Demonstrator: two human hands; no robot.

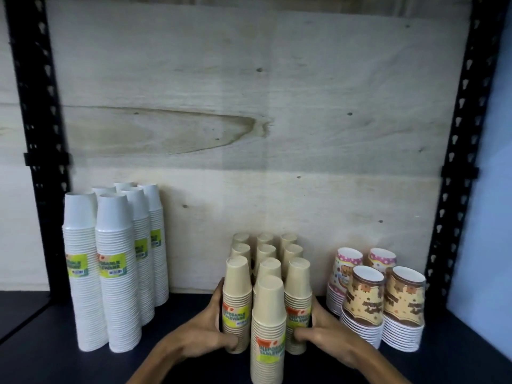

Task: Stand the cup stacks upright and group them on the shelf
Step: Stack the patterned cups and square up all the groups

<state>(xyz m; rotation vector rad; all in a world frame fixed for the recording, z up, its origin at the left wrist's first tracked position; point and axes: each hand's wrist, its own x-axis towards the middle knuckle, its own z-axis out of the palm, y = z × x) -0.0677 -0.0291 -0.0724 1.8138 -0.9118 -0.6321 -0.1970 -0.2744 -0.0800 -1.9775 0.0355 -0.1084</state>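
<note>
Several tan cup stacks (268,322) stand upright in rows at the middle of the dark shelf (55,364), with the front one nearest me. My left hand (206,332) grips the front left tan stack (237,303), thumb across its lower front. My right hand (321,332) grips the front right tan stack (298,303) from the other side. Tall white cup stacks (116,267) stand grouped at the left. Short patterned cup stacks (383,303) stand grouped at the right.
A plywood back panel (249,106) closes the shelf behind the cups. Black perforated uprights stand at the left (36,106) and right (465,120). Bare dark shelf shows between the white and tan groups.
</note>
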